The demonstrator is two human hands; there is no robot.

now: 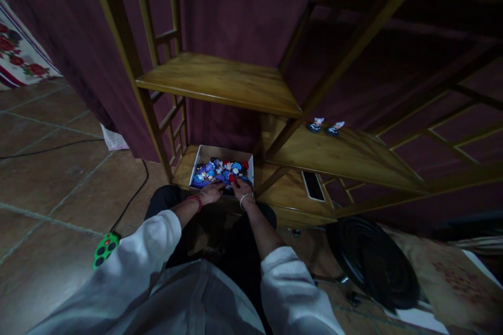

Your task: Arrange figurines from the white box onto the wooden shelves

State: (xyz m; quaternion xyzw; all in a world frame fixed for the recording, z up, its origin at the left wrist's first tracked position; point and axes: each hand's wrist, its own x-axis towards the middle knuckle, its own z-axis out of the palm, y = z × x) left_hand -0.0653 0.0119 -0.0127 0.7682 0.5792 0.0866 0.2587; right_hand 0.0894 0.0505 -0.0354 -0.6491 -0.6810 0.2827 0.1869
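A shallow cardboard box (251, 167) full of small figurines (211, 166) in blue, purple, white and red rests on the lowest wooden shelf. My left hand (212, 192), with a red bead bracelet at the wrist, reaches over the near edge of the box. Its fingers are drawn together, and whatever they pinch is hidden. Close beside it, my right hand (242, 188), wearing a silver bangle, has its fingertips closed on a small red figurine (232, 178). Both hands are low over the near side of the pile.
Two small figurines, one (315, 124) left of the other (335, 128), stand on the right-hand shelf (346, 157). A white-edged phone (313, 186) lies below. An upper shelf (220, 81) overhangs the box. A green device (106, 250) with a cable and a black round seat (373, 261) flank me.
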